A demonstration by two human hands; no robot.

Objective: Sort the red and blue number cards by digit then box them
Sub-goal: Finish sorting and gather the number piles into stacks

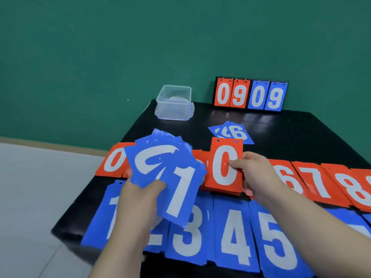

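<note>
The left grip (140,195) clasps a fan of blue cards (176,189), a 1 foremost. Just right of it, the right grip (255,173) pinches a red 0 card (224,155) above card rows (236,231) on the worktop (281,125).

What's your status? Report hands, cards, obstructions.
Left hand grips blue card fan, 1 on top. Right hand pinches red 0 card over red row. Clear box at far edge; loose blue cards lie before it.

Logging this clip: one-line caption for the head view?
Left hand holds fanned blue cards, right hand holds a red 0 above sorted card rows on a black table.
</note>
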